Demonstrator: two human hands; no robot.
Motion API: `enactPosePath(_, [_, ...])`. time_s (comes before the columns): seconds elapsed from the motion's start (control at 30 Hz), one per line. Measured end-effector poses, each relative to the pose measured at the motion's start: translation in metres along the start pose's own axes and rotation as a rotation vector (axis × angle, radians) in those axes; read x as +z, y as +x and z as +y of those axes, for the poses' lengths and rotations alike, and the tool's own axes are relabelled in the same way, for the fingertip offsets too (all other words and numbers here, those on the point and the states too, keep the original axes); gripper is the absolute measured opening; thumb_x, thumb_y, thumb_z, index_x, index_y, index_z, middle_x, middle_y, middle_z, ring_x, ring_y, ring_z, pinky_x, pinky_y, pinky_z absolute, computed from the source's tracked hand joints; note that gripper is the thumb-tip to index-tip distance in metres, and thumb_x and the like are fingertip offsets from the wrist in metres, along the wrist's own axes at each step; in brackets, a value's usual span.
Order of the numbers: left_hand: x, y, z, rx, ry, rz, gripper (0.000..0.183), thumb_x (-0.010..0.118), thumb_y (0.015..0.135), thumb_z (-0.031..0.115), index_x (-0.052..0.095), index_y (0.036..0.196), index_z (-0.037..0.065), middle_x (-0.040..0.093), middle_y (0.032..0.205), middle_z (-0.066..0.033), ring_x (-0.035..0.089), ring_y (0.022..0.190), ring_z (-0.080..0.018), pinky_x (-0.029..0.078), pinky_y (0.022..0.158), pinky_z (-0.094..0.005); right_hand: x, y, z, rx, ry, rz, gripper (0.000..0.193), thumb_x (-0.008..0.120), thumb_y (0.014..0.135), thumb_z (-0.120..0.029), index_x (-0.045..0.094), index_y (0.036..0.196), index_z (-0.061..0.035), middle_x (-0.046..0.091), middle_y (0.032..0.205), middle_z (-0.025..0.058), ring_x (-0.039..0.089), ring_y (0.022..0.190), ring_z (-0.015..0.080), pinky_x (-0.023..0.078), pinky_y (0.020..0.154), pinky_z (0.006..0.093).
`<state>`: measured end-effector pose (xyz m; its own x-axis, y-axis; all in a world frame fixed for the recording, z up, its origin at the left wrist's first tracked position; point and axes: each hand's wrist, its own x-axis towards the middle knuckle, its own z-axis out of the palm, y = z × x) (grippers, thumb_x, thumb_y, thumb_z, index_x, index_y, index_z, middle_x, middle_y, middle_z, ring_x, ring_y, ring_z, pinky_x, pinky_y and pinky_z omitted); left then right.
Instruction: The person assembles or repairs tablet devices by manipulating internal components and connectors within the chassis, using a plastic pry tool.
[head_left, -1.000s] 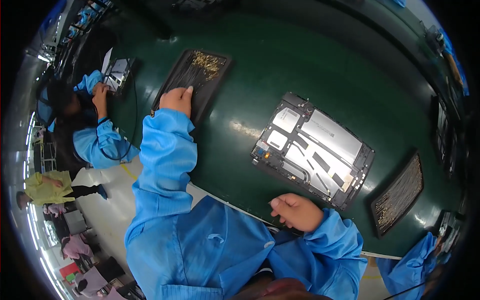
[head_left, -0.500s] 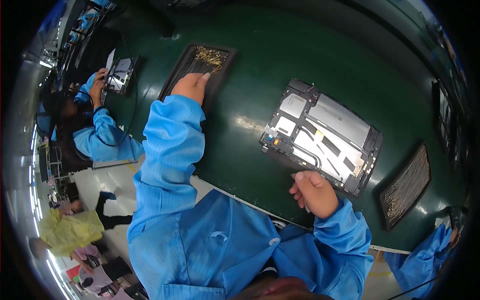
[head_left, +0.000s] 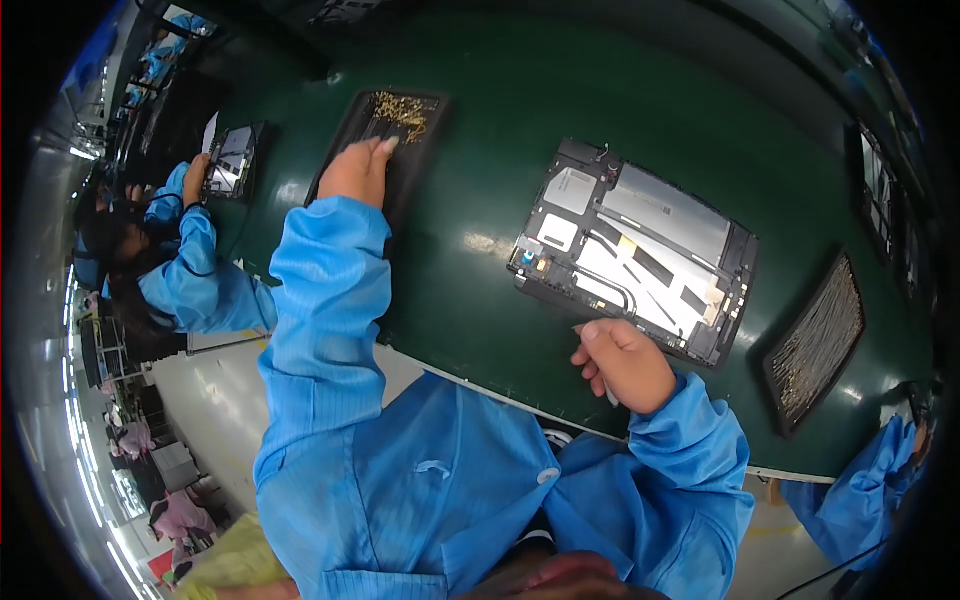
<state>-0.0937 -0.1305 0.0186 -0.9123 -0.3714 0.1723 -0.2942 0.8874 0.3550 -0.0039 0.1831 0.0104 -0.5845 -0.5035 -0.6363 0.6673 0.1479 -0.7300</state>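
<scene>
My left hand (head_left: 357, 172) is over the near part of a dark tray (head_left: 437, 112). In that tray lie thin black cables with gold-coloured ends (head_left: 400, 112). Thumb and fingers are drawn together; what they pinch, if anything, is hidden. My right hand (head_left: 630, 366) is closed by the near edge of an opened flat device (head_left: 690, 230), tablet-like, with silver and white panels and black cabling showing. A thin tip pokes out at its fingers and a pale end below the palm, too small to name.
A second dark tray of thin cables (head_left: 818, 345) lies to the right on the green table (head_left: 480, 330). At far left a co-worker in a blue sleeve (head_left: 185, 285) handles a similar device (head_left: 232, 160). Another blue sleeve (head_left: 860, 500) shows at lower right.
The view has shifted slightly, so trays and device sit a little further left. My left hand stays over the tray, with more gold ends showing. My right hand is much the same.
</scene>
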Motion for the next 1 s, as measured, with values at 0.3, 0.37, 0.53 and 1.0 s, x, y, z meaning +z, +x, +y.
enactPosePath(0.3, [-0.017, -0.071, 0.106, 1.023, -0.168, -0.192, 0.030, 0.061, 0.070, 0.018, 0.054, 0.095, 0.005, 0.058, 0.074, -0.0117, 0.056, 0.064, -0.0243, 0.044, 0.056, -0.0316, 0.000, -0.007, -0.013, -0.026, 0.210, 0.120, 0.037, 0.043, 0.082, -0.034, 0.050, 0.090, 0.0015, 0.051, 0.072, 0.0066, 0.044, 0.053, 0.0091, 0.037, 0.045, 0.0205])
enactPosePath(0.37, [-0.010, -0.089, 0.115, 1.119, -0.241, -0.281, 0.036, 0.063, 0.068, 0.016, 0.051, 0.100, 0.006, 0.057, 0.071, -0.0104, 0.056, 0.060, -0.0240, 0.043, 0.051, -0.0309, -0.003, -0.010, -0.026, -0.081, 0.286, 0.148, 0.036, 0.044, 0.081, -0.034, 0.051, 0.090, 0.0009, 0.051, 0.071, 0.0062, 0.044, 0.053, 0.0089, 0.037, 0.045, 0.0202])
enactPosePath(0.53, [0.004, -0.104, 0.122, 1.144, -0.510, -0.341, 0.055, 0.064, 0.066, 0.012, 0.037, 0.113, 0.005, 0.056, 0.066, -0.0107, 0.055, 0.054, -0.0254, 0.042, 0.045, -0.0302, -0.003, -0.020, -0.040, -0.194, 0.354, 0.180, 0.032, 0.048, 0.078, -0.030, 0.053, 0.089, -0.0011, 0.050, 0.067, 0.0045, 0.043, 0.051, 0.0085, 0.036, 0.045, 0.0193])
enactPosePath(1.0, [0.013, -0.114, 0.116, 1.130, -0.432, -0.224, 0.026, 0.061, 0.064, 0.008, 0.054, 0.088, 0.002, 0.056, 0.066, -0.0074, 0.053, 0.054, -0.0211, 0.042, 0.047, -0.0292, -0.003, -0.021, -0.030, -0.101, 0.196, 0.354, 0.041, 0.051, 0.075, -0.024, 0.045, 0.110, -0.0021, 0.053, 0.071, 0.0046, 0.046, 0.055, 0.0084, 0.038, 0.047, 0.0203])
